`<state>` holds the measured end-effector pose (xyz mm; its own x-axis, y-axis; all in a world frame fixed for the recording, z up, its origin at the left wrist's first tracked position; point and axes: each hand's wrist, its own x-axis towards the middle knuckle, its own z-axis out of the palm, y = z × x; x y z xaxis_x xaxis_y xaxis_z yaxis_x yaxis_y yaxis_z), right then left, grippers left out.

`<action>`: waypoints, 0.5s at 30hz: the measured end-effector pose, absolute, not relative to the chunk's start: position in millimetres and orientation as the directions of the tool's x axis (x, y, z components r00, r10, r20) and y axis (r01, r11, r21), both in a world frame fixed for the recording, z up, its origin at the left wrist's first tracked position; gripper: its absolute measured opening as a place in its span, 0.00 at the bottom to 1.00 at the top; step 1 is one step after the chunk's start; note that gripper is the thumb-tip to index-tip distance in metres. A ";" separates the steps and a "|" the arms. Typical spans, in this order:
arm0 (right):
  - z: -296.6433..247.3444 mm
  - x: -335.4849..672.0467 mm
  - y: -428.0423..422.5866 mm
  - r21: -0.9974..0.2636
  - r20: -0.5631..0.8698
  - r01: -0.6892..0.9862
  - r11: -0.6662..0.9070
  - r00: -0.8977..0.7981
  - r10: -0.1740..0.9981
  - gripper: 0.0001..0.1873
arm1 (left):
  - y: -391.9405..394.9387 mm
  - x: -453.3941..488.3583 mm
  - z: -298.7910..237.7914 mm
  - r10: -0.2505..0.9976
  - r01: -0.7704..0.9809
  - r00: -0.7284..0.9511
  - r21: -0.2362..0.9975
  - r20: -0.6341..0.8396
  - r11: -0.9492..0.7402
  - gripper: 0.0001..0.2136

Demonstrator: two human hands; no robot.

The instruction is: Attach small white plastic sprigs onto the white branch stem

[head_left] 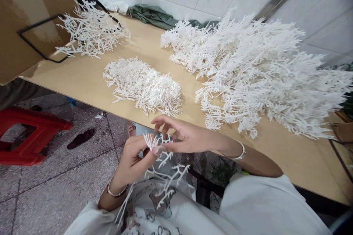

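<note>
In front of my chest, over the edge of the table, both my hands are at a bare white artificial branch (167, 181) with forked twigs, which hangs down across my shirt. My left hand (135, 161) pinches a small fan-shaped white sprig (150, 141) between thumb and fingers, where it meets the branch. Reaching in from the right, my right hand (184, 136) holds the branch close to the left thumb, its other fingers curved and lifted. The exact contact between fingertips and twigs is partly hidden.
A heap of loose white sprigs (143, 84) lies on the table (91, 77) just ahead. Bare white branches (93, 31) are piled at the back left beside a cardboard box (30, 18). Bushy white branches (256, 69) cover the right side. A red stool (30, 132) stands on the floor.
</note>
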<state>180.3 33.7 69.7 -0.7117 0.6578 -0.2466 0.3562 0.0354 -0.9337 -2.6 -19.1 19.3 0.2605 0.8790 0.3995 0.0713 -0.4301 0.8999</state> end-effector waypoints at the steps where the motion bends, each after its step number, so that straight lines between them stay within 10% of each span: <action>1: 72.7 181.6 35.2 -0.923 -0.153 0.353 0.156 -0.705 0.692 0.24 | -18.6 -1.9 19.5 0.890 0.084 0.257 0.909 0.376 -0.408 0.14; 4: 80.5 182.8 35.9 -0.876 0.039 0.317 0.365 -0.706 0.708 0.09 | -15.3 -0.3 18.5 0.927 0.098 0.206 0.936 0.315 -0.339 0.14; 15: 86.8 174.9 19.7 -0.811 0.045 0.345 0.474 -0.770 0.637 0.04 | -9.0 5.5 11.0 0.959 -0.250 0.170 0.951 0.229 -0.183 0.14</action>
